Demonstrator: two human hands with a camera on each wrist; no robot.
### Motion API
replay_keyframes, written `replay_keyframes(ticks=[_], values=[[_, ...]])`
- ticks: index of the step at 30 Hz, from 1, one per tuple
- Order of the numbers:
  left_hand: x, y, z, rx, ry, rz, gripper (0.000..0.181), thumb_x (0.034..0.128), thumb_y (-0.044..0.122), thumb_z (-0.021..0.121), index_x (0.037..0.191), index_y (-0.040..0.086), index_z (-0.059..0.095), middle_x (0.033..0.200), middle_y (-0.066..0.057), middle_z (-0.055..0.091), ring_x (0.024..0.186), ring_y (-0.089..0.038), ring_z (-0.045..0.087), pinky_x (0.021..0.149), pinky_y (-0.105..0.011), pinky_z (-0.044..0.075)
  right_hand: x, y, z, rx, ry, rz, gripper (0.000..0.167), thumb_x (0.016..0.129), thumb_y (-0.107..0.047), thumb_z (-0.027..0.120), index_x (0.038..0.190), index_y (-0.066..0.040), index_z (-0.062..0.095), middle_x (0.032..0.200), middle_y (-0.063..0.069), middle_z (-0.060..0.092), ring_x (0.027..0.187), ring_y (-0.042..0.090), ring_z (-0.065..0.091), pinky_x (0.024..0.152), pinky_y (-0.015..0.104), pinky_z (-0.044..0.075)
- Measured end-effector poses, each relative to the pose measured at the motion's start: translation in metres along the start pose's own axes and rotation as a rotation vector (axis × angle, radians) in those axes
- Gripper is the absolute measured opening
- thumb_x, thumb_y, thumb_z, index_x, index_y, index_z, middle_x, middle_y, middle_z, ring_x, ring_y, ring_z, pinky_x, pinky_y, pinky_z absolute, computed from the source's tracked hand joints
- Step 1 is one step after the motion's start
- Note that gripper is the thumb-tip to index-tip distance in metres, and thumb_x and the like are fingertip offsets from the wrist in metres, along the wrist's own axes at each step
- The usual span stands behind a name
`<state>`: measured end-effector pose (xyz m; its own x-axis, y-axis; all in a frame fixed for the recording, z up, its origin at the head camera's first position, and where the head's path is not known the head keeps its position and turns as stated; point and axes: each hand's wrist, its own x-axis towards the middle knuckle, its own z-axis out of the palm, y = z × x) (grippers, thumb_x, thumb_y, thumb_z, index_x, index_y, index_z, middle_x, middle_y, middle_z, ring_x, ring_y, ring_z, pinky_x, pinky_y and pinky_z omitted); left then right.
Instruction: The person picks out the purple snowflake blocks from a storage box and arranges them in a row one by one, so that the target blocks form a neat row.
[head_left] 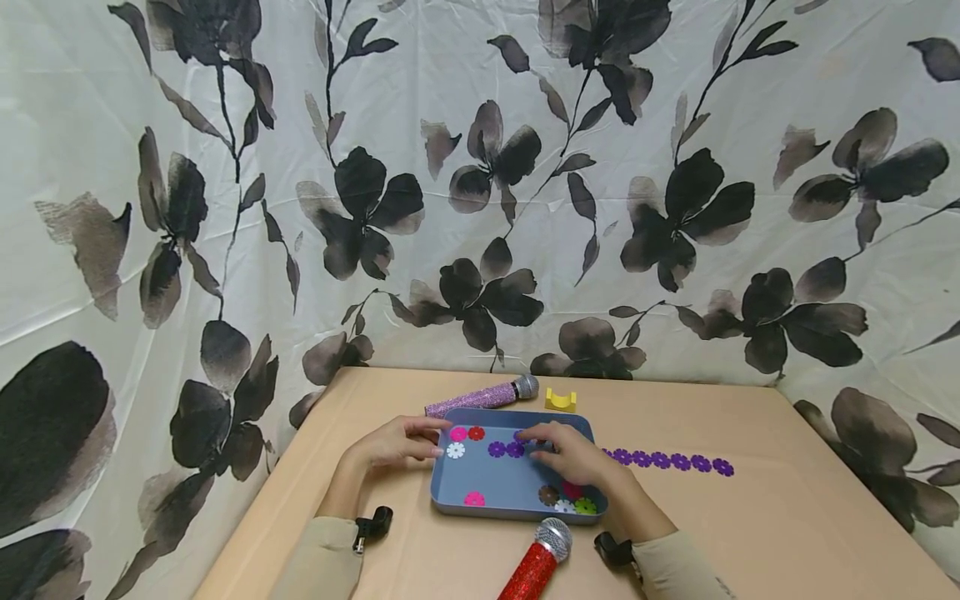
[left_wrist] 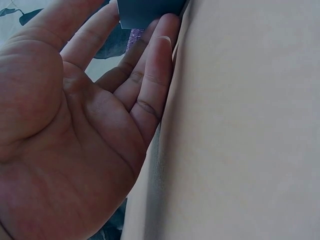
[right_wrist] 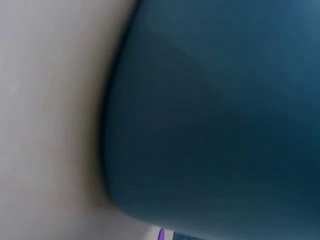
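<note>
A blue-grey tray (head_left: pixel 498 477) on the table holds flower-shaped discs. My left hand (head_left: pixel 393 444) is at its left rim; in the left wrist view the fingers (left_wrist: pixel 150 75) reach loosely to the tray's side (left_wrist: pixel 145 15). Over the tray is my right hand (head_left: pixel 570 450), its index fingertip at a partly covered purple flower disc (head_left: pixel 518 436), thumb apart. Two more purple discs (head_left: pixel 506 449) lie just below. Pink (head_left: pixel 458 434), red (head_left: pixel 476 433) and white discs (head_left: pixel 455 451) sit at the upper left. The tray's wall (right_wrist: pixel 210 130) fills the right wrist view, hiding the hand.
A row of purple flower discs (head_left: pixel 660 460) extends along the table to the tray's right. Behind the tray are a purple glitter microphone (head_left: pixel 480 397) and a yellow holder (head_left: pixel 560 401). A red glitter microphone (head_left: pixel 534 567) lies in front. Brown (head_left: pixel 549 495) and green discs (head_left: pixel 585 506) occupy the lower right corner.
</note>
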<state>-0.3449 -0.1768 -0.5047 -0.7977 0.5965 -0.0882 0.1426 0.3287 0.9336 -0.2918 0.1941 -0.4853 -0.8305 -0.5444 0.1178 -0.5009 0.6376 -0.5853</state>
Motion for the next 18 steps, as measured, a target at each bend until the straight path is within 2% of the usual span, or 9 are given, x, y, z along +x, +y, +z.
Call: replay_keyframes(ticks=[3, 6, 10, 15, 18], values=[[-0.0003, 0.0005, 0.0007, 0.001, 0.000, -0.001, 0.058, 0.0926, 0.019, 0.081, 0.145, 0.007, 0.060, 0.123, -0.020, 0.069, 0.096, -0.018, 0.063, 0.078, -0.028, 0.055, -0.0002, -0.0018, 0.0026, -0.033, -0.059, 0.024, 0.041, 0.104, -0.017, 0.063, 0.145, -0.014, 0.062, 0.131, 0.006, 0.068, 0.101, 0.019, 0.055, 0.082, 0.033, 0.049], [-0.0005, 0.0012, 0.0007, 0.001, 0.001, 0.000, 0.058, 0.0927, 0.019, 0.080, 0.145, 0.007, 0.060, 0.123, -0.020, 0.069, 0.096, -0.018, 0.063, 0.079, -0.029, 0.055, 0.0004, -0.0040, 0.0050, -0.071, -0.101, 0.029, 0.043, 0.105, -0.020, 0.063, 0.148, -0.016, 0.060, 0.135, 0.005, 0.067, 0.100, 0.016, 0.050, 0.079, 0.028, 0.044], [-0.0003, 0.0011, 0.0010, -0.001, -0.001, 0.004, 0.057, 0.0932, 0.017, 0.080, 0.145, 0.007, 0.060, 0.122, -0.020, 0.070, 0.094, -0.017, 0.063, 0.079, -0.029, 0.056, 0.0005, -0.0064, 0.0069, -0.095, -0.101, 0.016, 0.043, 0.103, -0.018, 0.065, 0.146, -0.014, 0.062, 0.141, 0.005, 0.065, 0.109, 0.019, 0.053, 0.089, 0.034, 0.050], [-0.0005, 0.0006, 0.0012, 0.001, 0.001, 0.006, 0.056, 0.0929, 0.018, 0.080, 0.145, 0.008, 0.061, 0.120, -0.019, 0.070, 0.094, -0.017, 0.063, 0.079, -0.030, 0.056, 0.0011, -0.0066, 0.0068, -0.136, -0.062, -0.019, 0.036, 0.100, -0.013, 0.069, 0.136, -0.010, 0.068, 0.134, 0.006, 0.067, 0.122, 0.026, 0.057, 0.104, 0.050, 0.050], [-0.0008, 0.0009, 0.0011, 0.001, 0.005, 0.004, 0.056, 0.0926, 0.019, 0.080, 0.145, 0.008, 0.061, 0.121, -0.018, 0.070, 0.095, -0.018, 0.063, 0.080, -0.030, 0.055, 0.0018, -0.0061, 0.0070, -0.165, -0.056, -0.031, 0.034, 0.098, -0.011, 0.071, 0.132, -0.010, 0.071, 0.126, 0.003, 0.067, 0.119, 0.023, 0.059, 0.103, 0.049, 0.051]])
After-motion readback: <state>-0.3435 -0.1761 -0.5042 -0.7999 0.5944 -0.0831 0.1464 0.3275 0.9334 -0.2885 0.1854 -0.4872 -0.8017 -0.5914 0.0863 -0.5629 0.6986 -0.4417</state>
